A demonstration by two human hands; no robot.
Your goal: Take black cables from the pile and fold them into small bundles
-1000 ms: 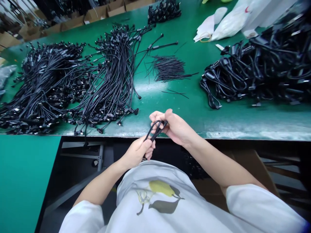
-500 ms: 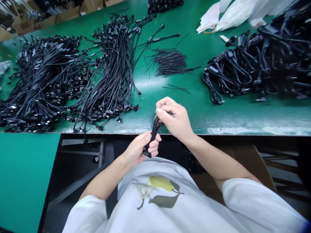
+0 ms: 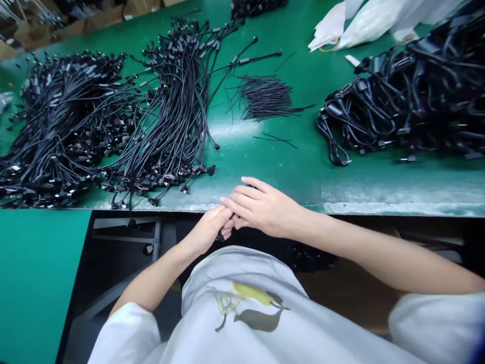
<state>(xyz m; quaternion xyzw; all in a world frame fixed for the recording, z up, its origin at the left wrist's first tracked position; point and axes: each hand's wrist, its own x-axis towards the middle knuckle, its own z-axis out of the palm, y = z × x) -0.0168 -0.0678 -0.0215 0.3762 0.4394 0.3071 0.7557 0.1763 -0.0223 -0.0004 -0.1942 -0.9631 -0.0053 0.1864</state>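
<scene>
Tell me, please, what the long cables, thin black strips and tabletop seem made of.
Long cables: likely smooth black plastic or rubber, from the soft sheen and curves. Thin black strips: perhaps plastic, matte and fairly straight. Tabletop: probably green plastic, glossy where light reflects.

Tabletop [image 3: 291, 169] — glossy, smooth; cables [image 3: 185, 101] — smooth, apparently plastic-sheathed

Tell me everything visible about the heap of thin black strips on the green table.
The heap is many slender black strips, material unclear, lying flat and loosely stacked. Most run roughly left to right, with stray ends poking out at both sides. It rests on the green table, between spread cables and coiled cables. No band around it shows.
</scene>
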